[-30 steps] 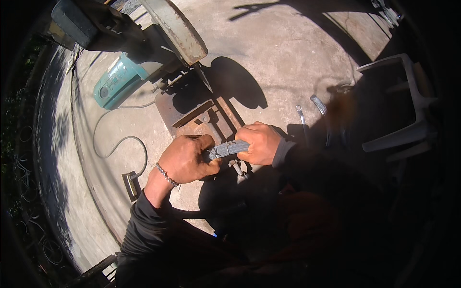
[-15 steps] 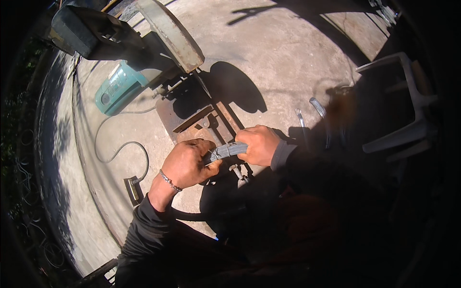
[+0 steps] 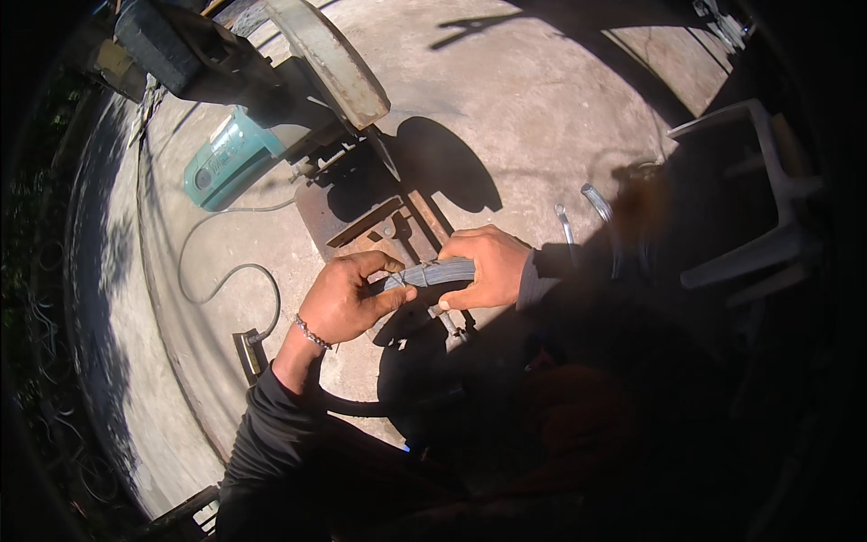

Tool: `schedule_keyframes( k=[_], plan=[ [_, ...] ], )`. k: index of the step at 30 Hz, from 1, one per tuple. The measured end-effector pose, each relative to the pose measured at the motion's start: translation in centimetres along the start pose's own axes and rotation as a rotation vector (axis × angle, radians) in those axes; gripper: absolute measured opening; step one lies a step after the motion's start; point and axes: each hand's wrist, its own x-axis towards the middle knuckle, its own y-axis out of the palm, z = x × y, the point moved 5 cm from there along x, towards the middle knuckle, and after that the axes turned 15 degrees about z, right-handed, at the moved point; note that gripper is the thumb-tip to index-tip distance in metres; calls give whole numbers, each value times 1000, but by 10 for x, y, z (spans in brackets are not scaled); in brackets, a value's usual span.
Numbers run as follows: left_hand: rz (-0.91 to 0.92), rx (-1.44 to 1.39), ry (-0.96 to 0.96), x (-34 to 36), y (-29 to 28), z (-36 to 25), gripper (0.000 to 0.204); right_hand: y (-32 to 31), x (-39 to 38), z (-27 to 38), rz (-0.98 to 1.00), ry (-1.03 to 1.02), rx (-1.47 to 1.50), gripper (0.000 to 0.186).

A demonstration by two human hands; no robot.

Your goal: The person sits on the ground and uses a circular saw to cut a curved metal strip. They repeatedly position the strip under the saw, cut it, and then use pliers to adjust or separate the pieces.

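Note:
A curved bundle of grey wire (image 3: 441,272), tied around with thin strands, spans the gap between my two hands. My left hand (image 3: 341,300) pinches its left end between thumb and fingers. My right hand (image 3: 488,266) is closed around the other end. Both hands are just in front of the rusty base (image 3: 318,217) of a cut-off saw, over its vise screw (image 3: 453,336). The saw has a teal motor (image 3: 228,161) and a pale blade guard (image 3: 339,68). Part of the bundle's ends is hidden in my grip.
A grey power cable (image 3: 248,267) curls over the concrete floor (image 3: 533,81) on the left. Right of the saw lie a wrench (image 3: 565,224) and another shiny metal tool (image 3: 598,202). A pale plastic chair (image 3: 768,154) stands at the far right, partly in deep shadow.
My right hand has shifted slightly to the right and its grip has loosened somewhat. My left hand has moved a little left, and more of the wire bundle shows between them.

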Motion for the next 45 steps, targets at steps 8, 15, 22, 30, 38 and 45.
schedule_keyframes(
  k=[8,15,22,30,38,45],
  plan=[
    [-4,-231,-156,-3,-6,18,30,-97,-30,-46,-353,151,675,56],
    [-34,-311,-177,-4,-5,22,28,-70,-40,-31,-83,164,-69,48],
    [-36,-278,-148,-5,-6,22,25,-7,-29,-3,-242,165,-463,63],
    [-33,-262,-183,-7,-5,15,27,4,-23,-6,-280,102,-533,43],
    [-41,-266,-184,-6,-5,13,28,7,-21,-6,-325,69,-568,37],
    [-23,-264,-159,-5,-2,10,30,12,-4,4,-342,65,-459,31]
  ],
)
